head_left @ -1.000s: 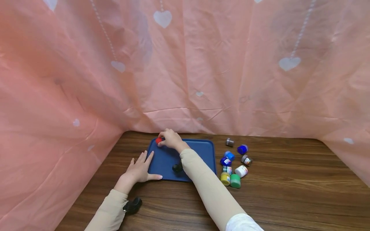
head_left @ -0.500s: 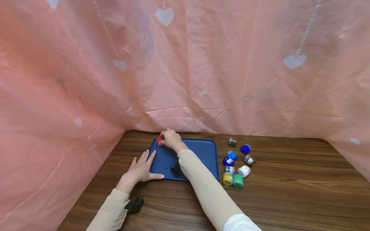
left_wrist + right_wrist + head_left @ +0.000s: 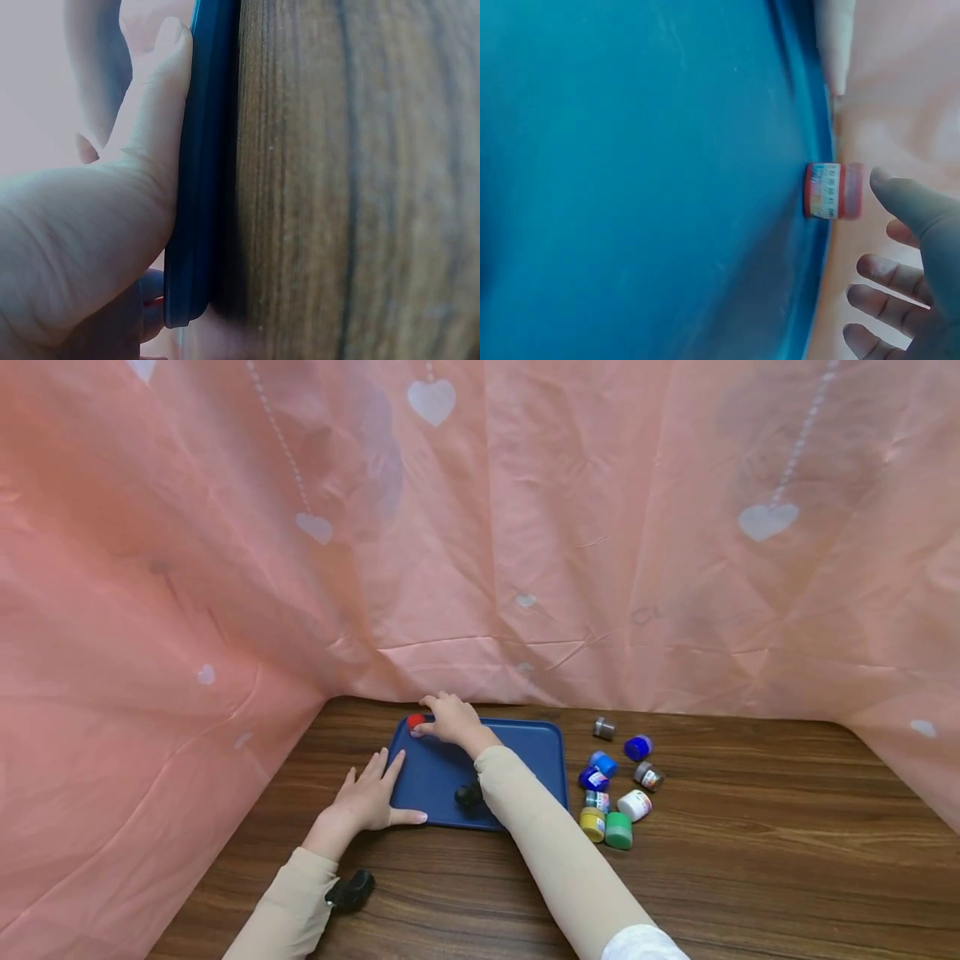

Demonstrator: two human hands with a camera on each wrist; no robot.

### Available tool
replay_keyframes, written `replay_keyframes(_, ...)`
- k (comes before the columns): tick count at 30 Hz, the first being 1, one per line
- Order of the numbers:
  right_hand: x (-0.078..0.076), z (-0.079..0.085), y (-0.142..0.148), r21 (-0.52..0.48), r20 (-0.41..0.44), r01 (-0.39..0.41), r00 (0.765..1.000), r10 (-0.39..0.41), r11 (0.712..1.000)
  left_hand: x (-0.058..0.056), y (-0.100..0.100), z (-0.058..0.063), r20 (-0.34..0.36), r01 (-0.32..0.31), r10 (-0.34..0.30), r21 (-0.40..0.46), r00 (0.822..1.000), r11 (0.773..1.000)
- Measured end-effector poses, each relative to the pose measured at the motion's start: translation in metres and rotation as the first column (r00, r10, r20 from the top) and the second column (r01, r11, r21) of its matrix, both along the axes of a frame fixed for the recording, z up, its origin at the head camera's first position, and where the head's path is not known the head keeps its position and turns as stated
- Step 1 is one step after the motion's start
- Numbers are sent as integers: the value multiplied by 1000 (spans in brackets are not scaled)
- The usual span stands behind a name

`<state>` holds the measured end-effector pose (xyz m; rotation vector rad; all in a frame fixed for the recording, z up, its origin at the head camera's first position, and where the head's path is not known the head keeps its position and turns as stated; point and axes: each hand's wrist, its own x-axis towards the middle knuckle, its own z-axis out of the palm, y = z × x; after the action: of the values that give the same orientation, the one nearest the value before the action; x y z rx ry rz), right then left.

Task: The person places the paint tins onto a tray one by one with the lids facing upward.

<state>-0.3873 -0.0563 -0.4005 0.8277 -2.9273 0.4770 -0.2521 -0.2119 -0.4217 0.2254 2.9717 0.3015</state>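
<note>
A small red paint jar (image 3: pixel 416 722) stands upright in the far left corner of a blue tray (image 3: pixel 431 781). In the right wrist view, the label on the red jar (image 3: pixel 825 190) shows. My right hand (image 3: pixel 455 723) is just right of it, thumb and fingers spread apart and clear of the jar, holding nothing. The left hand (image 3: pixel 366 797) lies spread at the tray's near left corner. Its thumb stretches along the near rim, as the left wrist view shows with the thumb (image 3: pixel 146 105) against the tray's side (image 3: pixel 201 172).
Right of the tray, several paint jars lie or stand on the wooden table (image 3: pixel 750 860): among them a yellow jar (image 3: pixel 592 825), a green jar (image 3: pixel 618 831), a white jar (image 3: pixel 634 806) and a blue jar (image 3: pixel 638 747). A pink curtain (image 3: pixel 562 568) hangs behind and at the left.
My right hand has let go of the red jar and drawn slightly right, its fingers opening. The jar stays in the tray's corner, and the left hand keeps its place.
</note>
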Motion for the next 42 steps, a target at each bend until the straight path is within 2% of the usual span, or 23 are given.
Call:
replay_keyframes(9,13,11,14,-11,-37,-48,998,47,999,0,-2,1,11,-7,7,-9,1000,1000)
replay_keyframes(29,57,34,54,21,-85,-162,983,163,987,-4,-11,-5,6,-10,10,-4,1000,1000)
replay_keyframes(42,91,45,109,62,-198,-246,947,254,967,-5,-7,-5,1,-5,5,3,1000,1000)
